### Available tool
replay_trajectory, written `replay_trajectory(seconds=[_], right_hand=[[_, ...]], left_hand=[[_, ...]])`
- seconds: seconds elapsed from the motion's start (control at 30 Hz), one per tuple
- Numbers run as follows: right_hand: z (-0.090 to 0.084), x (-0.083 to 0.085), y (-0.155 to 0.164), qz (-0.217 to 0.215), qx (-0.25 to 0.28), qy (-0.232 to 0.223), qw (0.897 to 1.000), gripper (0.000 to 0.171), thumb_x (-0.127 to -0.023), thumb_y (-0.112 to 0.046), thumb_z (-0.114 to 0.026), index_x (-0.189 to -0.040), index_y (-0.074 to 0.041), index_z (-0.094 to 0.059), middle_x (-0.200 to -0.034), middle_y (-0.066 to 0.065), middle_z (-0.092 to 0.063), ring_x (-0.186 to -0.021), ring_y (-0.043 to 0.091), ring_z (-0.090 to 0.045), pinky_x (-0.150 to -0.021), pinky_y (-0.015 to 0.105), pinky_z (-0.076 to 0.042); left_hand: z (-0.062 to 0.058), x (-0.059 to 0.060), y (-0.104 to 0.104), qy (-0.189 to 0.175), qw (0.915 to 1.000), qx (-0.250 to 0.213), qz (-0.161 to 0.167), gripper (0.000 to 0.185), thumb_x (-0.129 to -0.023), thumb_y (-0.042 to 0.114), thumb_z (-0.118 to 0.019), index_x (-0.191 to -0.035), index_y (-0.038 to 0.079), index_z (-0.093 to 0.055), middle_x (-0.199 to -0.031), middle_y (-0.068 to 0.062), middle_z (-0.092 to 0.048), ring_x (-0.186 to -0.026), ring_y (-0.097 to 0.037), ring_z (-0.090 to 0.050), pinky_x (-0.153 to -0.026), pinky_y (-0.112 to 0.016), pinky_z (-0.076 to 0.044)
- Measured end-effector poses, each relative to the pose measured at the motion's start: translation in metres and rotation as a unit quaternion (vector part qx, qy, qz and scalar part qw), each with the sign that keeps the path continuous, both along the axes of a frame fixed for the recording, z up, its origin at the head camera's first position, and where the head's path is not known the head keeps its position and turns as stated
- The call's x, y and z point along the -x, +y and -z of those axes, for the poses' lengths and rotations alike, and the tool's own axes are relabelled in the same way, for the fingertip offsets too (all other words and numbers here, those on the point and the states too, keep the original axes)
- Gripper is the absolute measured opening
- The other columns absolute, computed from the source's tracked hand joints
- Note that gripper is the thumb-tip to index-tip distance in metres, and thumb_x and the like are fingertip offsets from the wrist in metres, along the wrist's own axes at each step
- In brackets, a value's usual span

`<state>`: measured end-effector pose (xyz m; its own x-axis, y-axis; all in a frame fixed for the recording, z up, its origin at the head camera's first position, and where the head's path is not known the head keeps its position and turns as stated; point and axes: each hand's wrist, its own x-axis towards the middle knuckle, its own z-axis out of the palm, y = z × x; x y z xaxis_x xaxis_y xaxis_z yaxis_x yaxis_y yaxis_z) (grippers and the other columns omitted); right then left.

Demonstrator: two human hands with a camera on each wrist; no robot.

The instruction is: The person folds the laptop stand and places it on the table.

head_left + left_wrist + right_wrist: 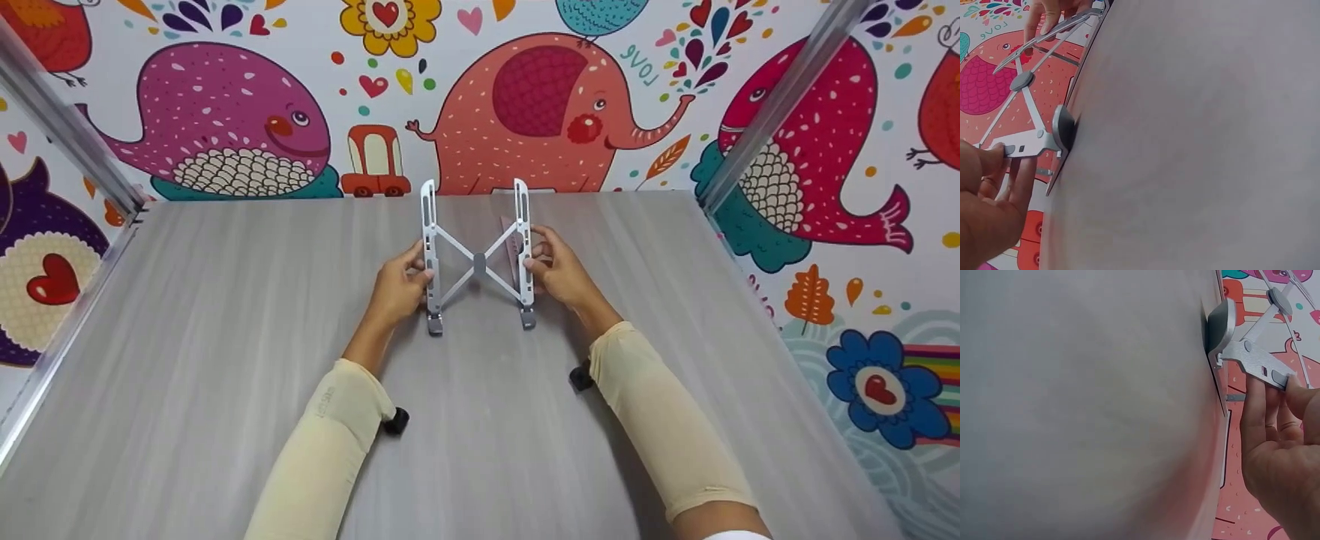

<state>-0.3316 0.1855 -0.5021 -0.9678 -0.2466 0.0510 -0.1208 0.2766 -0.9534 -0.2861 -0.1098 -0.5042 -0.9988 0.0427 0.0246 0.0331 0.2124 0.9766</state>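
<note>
A silver folding laptop stand [480, 264] is spread out on the table, its crossed struts meeting at a grey centre hub. Two long slotted side rails run away from me, each with a grey foot at the near end. My left hand [401, 286] pinches the left rail between thumb and fingers. On the opposite side my right hand [562, 270] pinches the right rail, thumb on top. In the left wrist view, the left hand [999, 197] grips the rail behind its grey end hook. The right wrist view shows the right hand [1280, 433] holding the other rail likewise.
The grey wood-grain table [480, 435] reaches back to a wall [285, 97] printed with cartoon animals. Metal posts [787, 105] stand at the back corners. Both forearms wear cream sleeves [322, 450], with small black devices [396, 421] near the wrists.
</note>
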Motion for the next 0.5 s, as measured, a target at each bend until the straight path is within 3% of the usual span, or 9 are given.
replay_trajectory(seconds=[0.37, 0.5], right_hand=[[0.0021, -0.0009, -0.0004, -0.001, 0.001, -0.002, 1.0, 0.061, -0.1, 0.0, -0.058, -0.152, -0.027, -0.042, -0.098, 0.006, -0.052, -0.083, 0.021, -0.06, -0.059, 0.041, -0.057], [-0.0008, 0.0009, -0.0021, -0.003, -0.001, 0.001, 1.0, 0.061, -0.1, 0.001, -0.058, -0.152, -0.027, -0.042, -0.098, 0.006, -0.053, -0.082, 0.022, -0.06, -0.059, 0.039, -0.056]], left_hand=[[0.0013, -0.0002, 0.0023, 0.001, 1.0, 0.004, -0.006, 0.063, -0.1, 0.0, -0.058, -0.158, 0.013, -0.038, -0.106, -0.007, -0.052, -0.075, -0.014, -0.057, -0.057, -0.024, -0.052], [-0.0007, 0.0009, 0.0017, 0.001, 0.9999, 0.008, -0.009, 0.063, -0.1, 0.001, -0.059, -0.158, 0.014, -0.038, -0.107, -0.008, -0.053, -0.081, -0.017, -0.058, -0.059, -0.024, -0.053]])
